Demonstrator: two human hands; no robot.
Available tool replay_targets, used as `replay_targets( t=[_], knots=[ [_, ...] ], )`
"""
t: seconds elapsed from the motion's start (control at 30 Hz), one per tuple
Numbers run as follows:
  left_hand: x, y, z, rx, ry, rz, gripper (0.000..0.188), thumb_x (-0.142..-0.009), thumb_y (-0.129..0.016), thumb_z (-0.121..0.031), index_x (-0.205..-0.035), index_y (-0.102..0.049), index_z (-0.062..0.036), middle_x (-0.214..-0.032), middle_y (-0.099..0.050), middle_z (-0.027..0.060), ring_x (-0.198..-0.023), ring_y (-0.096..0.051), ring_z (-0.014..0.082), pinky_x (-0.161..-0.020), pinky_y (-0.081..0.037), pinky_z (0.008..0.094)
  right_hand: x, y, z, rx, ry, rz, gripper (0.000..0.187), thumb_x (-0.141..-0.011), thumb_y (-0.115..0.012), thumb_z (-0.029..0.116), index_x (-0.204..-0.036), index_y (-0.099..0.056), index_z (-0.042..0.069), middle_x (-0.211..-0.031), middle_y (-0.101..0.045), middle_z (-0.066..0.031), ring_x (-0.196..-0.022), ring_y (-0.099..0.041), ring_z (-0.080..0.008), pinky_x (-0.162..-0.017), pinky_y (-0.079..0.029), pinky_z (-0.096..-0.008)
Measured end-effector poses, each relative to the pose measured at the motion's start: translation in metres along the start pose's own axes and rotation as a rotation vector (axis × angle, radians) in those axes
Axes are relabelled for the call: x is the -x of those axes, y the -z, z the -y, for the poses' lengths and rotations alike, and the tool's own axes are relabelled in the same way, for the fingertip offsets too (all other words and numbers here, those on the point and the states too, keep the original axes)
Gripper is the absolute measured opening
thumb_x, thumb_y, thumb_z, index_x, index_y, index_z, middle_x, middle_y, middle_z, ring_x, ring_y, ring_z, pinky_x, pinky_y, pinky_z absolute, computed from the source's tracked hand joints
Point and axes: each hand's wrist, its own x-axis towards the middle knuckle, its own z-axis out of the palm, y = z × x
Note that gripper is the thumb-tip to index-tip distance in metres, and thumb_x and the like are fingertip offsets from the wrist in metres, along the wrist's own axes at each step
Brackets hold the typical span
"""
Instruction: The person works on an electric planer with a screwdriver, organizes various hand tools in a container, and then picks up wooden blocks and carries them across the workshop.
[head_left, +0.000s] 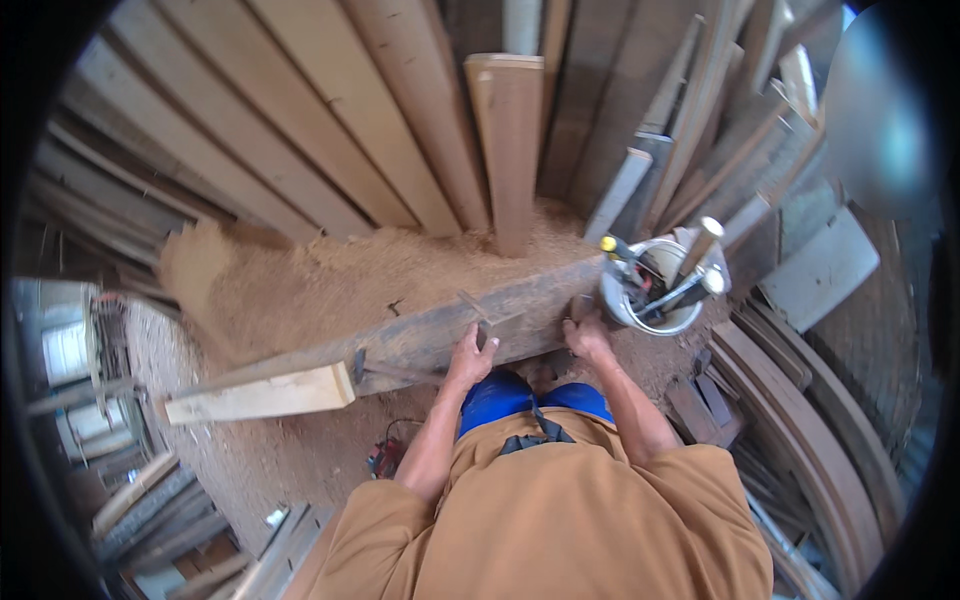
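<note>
A thick, weathered wooden beam (pixel 420 340) lies across in front of me. My left hand (pixel 468 360) is closed at its near edge on a small dark-edged wooden piece (pixel 484 333), whose exact kind is unclear. Thin wooden strips (pixel 507 323) lie against that piece on the beam. Farther right, my right hand (pixel 590 338) is closed around a small brown wooden block (pixel 581 307), touching the beam near its right end. To the left of my left hand, what looks like a hammer (pixel 400 373) lies with its dark head beside a pale timber (pixel 270 394).
Sawdust (pixel 270 290) is heaped behind the beam, with long boards (pixel 330 110) leaning beyond. A white bucket (pixel 612 303) of hand tools stands by my right hand. Curved timbers (pixel 810 420) are stacked at right. A red and black tool (pixel 384 458) sits on the ground.
</note>
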Motion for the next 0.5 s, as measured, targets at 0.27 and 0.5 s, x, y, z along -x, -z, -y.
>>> replay_targets(
  t=[0.27, 0.5],
  knots=[
    [0.044, 0.037, 0.066, 1.001, 0.009, 0.006, 0.057, -0.092, -0.07, -0.017, -0.14, -0.045, 0.0011, -0.126, -0.061, 0.0116, -0.11, -0.062, 0.0193, -0.093, -0.055, 0.0336, -0.007, -0.004, 0.015, 0.284, 0.074, -0.058, 0.075, -0.094, -0.061, 0.044, -0.142, -0.043, -0.011, -0.124, -0.063, -0.0327, -0.115, -0.065, -0.0424, -0.101, -0.051, -0.0479],
    [0.133, 0.016, 0.105, 1.279, 0.029, -0.006, 0.055, -0.091, -0.071, -0.015, -0.14, -0.047, -0.0032, -0.123, -0.063, 0.0084, -0.107, -0.063, 0.0169, -0.091, -0.055, 0.0349, -0.078, -0.033, -0.055, 0.483, 0.292, -0.233, 0.061, -0.094, -0.06, 0.039, -0.127, -0.058, -0.012, -0.126, -0.062, -0.0342, -0.118, -0.062, -0.0457, -0.101, -0.05, -0.0486]
  ],
)
